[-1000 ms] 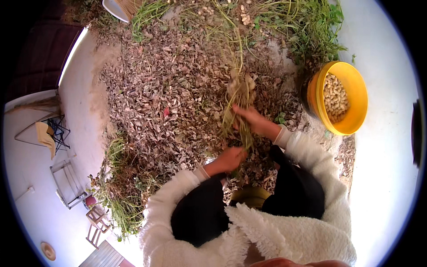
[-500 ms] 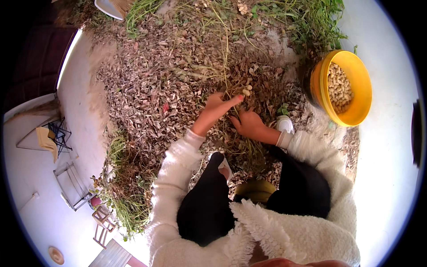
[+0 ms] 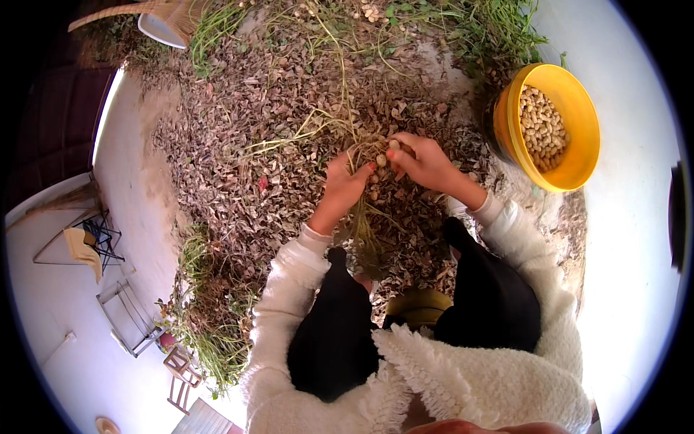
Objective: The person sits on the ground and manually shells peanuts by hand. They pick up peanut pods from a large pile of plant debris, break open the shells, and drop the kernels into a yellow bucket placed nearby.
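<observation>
My left hand (image 3: 344,182) is closed around a pulled-up peanut plant (image 3: 352,130), whose pale bare stems spread away to the left and far side. Pale peanut pods (image 3: 381,160) hang at its roots between my two hands. With thumb and fingers pinched, my right hand (image 3: 426,163) grips a peanut (image 3: 394,145) at the right side of the roots. To the right stands a yellow bucket (image 3: 515,123), tilted in view and partly filled with loose peanuts (image 3: 543,130).
Dry brown leaves (image 3: 246,123) cover the ground. Green vines (image 3: 491,29) lie at the far right, and more plants (image 3: 210,311) are heaped at the left. A straw broom (image 3: 181,16) and white basin (image 3: 155,30) are at the far left. A white wall (image 3: 629,289) runs along the right.
My right hand has risen from below the plant to its roots and now pinches a pod there. The left hand has turned and brought the roots, with their pods, between both hands.
</observation>
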Tool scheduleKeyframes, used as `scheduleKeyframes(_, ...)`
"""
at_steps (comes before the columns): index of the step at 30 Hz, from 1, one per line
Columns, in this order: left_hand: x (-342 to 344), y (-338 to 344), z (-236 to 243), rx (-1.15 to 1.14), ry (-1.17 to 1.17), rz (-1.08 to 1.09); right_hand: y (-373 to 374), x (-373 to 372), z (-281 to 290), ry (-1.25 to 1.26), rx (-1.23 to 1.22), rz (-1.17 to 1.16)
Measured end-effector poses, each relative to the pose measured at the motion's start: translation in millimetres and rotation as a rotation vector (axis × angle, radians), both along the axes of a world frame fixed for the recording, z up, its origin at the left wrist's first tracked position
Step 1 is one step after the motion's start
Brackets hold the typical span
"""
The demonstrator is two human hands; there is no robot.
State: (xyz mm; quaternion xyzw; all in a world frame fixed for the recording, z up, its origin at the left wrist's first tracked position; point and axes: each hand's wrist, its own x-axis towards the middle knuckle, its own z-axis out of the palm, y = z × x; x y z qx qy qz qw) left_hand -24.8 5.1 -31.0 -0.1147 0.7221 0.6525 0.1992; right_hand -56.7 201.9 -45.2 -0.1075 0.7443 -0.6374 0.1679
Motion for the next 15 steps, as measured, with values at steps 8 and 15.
scheduleKeyframes(8, -9.0, -1.5, 6.5, 0.304, -0.242, 0.172, 7.1, 1.9, -5.0, 0.045, 0.154, 0.120)
scheduleKeyframes(15, -2.8, -2.0, -10.6, 0.024, -0.188, -0.017, 13.5, 1.3, -14.1, 0.204, 0.312, 0.043)
